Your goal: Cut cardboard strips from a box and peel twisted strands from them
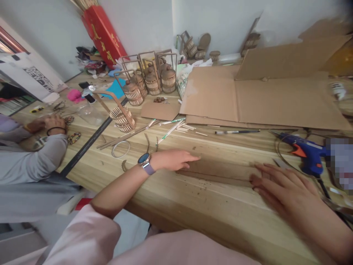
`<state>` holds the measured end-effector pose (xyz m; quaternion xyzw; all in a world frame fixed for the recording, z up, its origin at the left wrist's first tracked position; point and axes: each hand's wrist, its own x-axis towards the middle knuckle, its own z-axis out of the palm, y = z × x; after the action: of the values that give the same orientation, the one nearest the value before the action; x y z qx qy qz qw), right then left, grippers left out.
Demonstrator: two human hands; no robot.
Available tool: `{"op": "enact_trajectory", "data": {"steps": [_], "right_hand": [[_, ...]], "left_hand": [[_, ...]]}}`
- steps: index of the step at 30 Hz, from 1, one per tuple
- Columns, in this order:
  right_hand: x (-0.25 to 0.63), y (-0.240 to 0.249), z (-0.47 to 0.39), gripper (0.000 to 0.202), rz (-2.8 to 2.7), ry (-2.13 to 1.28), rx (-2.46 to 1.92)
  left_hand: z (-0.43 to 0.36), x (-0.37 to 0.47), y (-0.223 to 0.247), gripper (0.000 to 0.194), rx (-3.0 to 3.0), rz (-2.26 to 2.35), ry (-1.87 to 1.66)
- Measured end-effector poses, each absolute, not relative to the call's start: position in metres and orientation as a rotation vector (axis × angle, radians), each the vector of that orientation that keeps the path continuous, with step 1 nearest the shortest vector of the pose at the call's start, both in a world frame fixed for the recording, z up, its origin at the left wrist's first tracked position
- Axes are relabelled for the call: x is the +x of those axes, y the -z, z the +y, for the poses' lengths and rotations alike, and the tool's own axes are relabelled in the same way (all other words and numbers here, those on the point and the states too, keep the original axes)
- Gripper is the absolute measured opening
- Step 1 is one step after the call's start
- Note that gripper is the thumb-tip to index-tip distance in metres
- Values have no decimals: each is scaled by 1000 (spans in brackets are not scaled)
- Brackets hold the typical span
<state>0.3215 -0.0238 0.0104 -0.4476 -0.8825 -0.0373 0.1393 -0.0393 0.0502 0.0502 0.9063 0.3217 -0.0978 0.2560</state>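
Observation:
A long, thin, flat brown strip (220, 171) lies on the wooden table between my two hands. Over its left end is my left hand (175, 159), with the index finger pointing right and the thumb and other fingers closed at the strip's edge. My right hand (286, 186) reaches over the right end, fingers stretched out and slightly blurred, the tips touching the strip. That end is hidden under the fingers. A blue hot glue gun (306, 152) lies beyond my right hand, and a pen (237, 131) lies behind the strip.
Several small lidded bamboo baskets (153, 81) stand at the back; an open one (122, 117) is nearer. Flattened cardboard (212, 95) covers the back right. Short pale sticks (184, 127) and a white ring (120, 149) lie about. At left, a co-worker's hands (55, 125) are near beads.

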Motion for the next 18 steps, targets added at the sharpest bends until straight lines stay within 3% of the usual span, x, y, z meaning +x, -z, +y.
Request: {"op": "enact_trajectory", "data": {"steps": [10, 18], "right_hand": [[325, 1, -15, 32, -2433, 220, -1295], [342, -12, 0, 24, -2566, -97, -1377]], "left_hand": [[28, -41, -42, 61, 2615, 919, 182], [31, -47, -24, 61, 2570, 834, -31]]}}
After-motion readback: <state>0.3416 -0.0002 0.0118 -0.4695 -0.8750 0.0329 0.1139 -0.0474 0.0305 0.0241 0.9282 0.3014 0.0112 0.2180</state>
